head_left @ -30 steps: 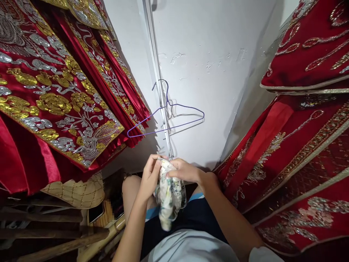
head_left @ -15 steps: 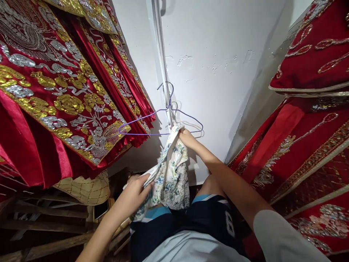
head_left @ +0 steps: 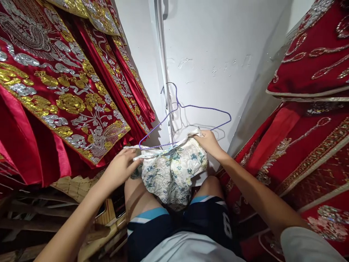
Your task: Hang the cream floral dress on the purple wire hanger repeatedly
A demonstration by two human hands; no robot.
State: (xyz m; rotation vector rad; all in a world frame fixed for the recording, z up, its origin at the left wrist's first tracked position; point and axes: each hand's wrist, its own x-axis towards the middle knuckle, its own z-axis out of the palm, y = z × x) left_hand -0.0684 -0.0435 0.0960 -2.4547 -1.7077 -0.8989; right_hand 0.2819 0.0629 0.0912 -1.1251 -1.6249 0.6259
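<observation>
A white garment with a blue and green floral print (head_left: 174, 171) is stretched sideways by its top band; I cannot tell its exact kind. My left hand (head_left: 122, 165) grips the band's left end, and my right hand (head_left: 208, 142) pinches its right end. Just beyond the band is a purple clothes hanger (head_left: 203, 107), tilted down to the left. Its lower left corner meets the band near my left fingers, and the lower bar passes partly behind the cloth. The hanger's hook is up by a white metal strip (head_left: 161, 54).
Red robes with gold and silver embroidery (head_left: 71, 102) hang on the left. More red beaded clothing (head_left: 308, 145) fills the right side. A scuffed white wall (head_left: 212, 47) stands ahead. Bamboo or wooden furniture (head_left: 106, 233) is at the lower left.
My hands have moved apart, spreading the garment's band sideways and raising its left end. The hanger has tilted down to the left, and its corner now touches the band.
</observation>
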